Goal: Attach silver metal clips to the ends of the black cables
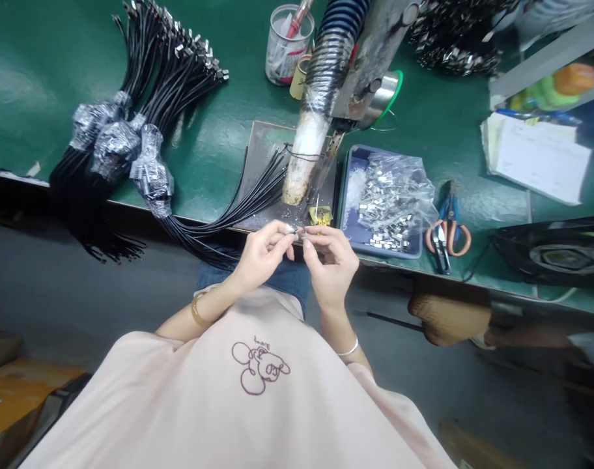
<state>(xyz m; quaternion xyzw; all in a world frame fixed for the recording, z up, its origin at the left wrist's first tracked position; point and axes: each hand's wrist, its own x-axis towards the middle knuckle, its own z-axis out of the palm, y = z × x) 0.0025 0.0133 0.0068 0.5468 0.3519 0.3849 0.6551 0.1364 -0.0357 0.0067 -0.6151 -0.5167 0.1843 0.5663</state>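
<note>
My left hand (pixel 266 255) and my right hand (pixel 332 264) meet at the table's front edge, thumbs and fingers pinched together. Between their fingertips is a tiny dark and silvery piece (pixel 299 232), too small to name. Just left of my hands, a bundle of black cables (pixel 199 229) hangs partly over the edge, its upper ends fanned across a dark board (pixel 260 140). Directly beyond the fingertips lies a small yellow item (pixel 320 215). To the right of my right hand, a blue tray (pixel 421 246) holds small metal connectors (pixel 389 228) and a clear plastic bag (pixel 409 182).
A wrapped suction hose (pixel 311 140) reaches down over the board, beside a solder wire spool (pixel 382 98). Pliers with orange handles (pixel 451 228) lie right of the tray. More cable bundles (pixel 111 146) rest at left; a clear cup (pixel 288 49) stands behind.
</note>
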